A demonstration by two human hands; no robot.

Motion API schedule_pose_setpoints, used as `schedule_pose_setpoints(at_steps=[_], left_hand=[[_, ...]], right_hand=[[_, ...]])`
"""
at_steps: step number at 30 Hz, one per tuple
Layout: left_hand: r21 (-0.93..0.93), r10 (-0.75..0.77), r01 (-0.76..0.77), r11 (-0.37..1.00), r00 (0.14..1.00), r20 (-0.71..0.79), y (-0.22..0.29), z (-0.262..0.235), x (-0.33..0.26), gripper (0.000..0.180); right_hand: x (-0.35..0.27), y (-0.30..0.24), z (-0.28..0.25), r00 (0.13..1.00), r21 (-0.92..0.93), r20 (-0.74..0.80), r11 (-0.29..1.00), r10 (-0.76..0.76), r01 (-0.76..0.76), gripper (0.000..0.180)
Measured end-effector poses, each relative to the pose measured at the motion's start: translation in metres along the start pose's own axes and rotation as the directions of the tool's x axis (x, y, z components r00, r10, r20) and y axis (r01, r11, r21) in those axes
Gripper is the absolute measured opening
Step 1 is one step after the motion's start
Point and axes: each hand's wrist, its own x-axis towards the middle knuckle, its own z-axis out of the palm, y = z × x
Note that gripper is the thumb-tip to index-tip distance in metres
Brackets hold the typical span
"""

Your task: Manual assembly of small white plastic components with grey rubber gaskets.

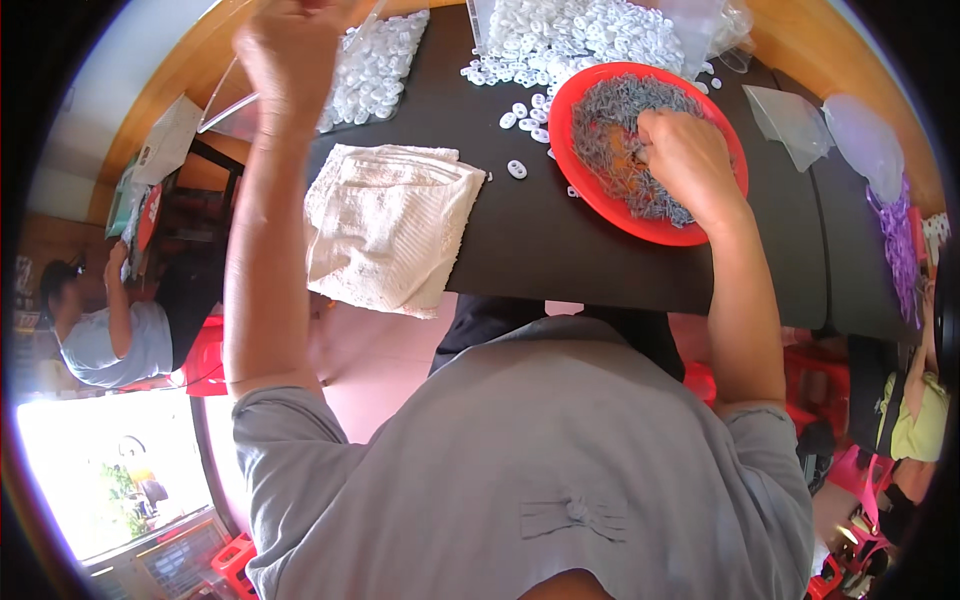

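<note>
The right hand (682,150) sits at about one o'clock in the view, fingers curled down into a heap of small grey parts (620,125) that fills a red plastic plate (660,232); it is pinching or raking among them, though what it has between the fingertips is hidden. The plate rests on a black tabletop (540,250). At twelve o'clock from the plate lies a spread of small white plastic rings (570,35), some loose ones trailing toward its nine o'clock side.

The left hand (290,50) is raised at eleven o'clock, loosely clenched; I cannot tell whether it holds anything. Just past it, at its three o'clock, lies a clear bag of white rings (375,70). A folded cream towel (385,230) hangs over the table's near edge at ten o'clock. At three o'clock lies a bunch of purple strands (898,240). Another person in a grey shirt (105,335) sits at nine o'clock.
</note>
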Motion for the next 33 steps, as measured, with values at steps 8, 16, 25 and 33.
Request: schedule_pose_setpoints(at_steps=[8, 16, 25, 33], left_hand=[[-0.044, -0.192, 0.497, 0.867, 0.413, 0.890, 0.063, 0.050, -0.082, 0.012], [-0.079, -0.100, 0.252, 0.964, 0.624, 0.775, 0.095, 0.060, -0.131, 0.031], [-0.092, -0.060, 0.165, 0.982, 0.733, 0.678, 0.092, 0.061, -0.139, 0.015], [-0.065, -0.094, 0.214, 0.975, 0.657, 0.748, 0.098, 0.067, -0.132, 0.028]], right_hand=[[0.001, 0.001, -0.005, 0.970, 0.347, -0.241, 0.935, 0.015, 0.072, 0.013], [0.001, 0.005, -0.002, 0.990, 0.700, -0.142, 0.707, -0.002, 0.102, 0.005], [0.001, 0.005, -0.002, 0.981, 0.631, -0.194, 0.762, -0.028, 0.147, 0.009], [0.003, 0.008, 0.001, 0.975, 0.430, -0.221, 0.897, -0.009, 0.106, 0.015]])
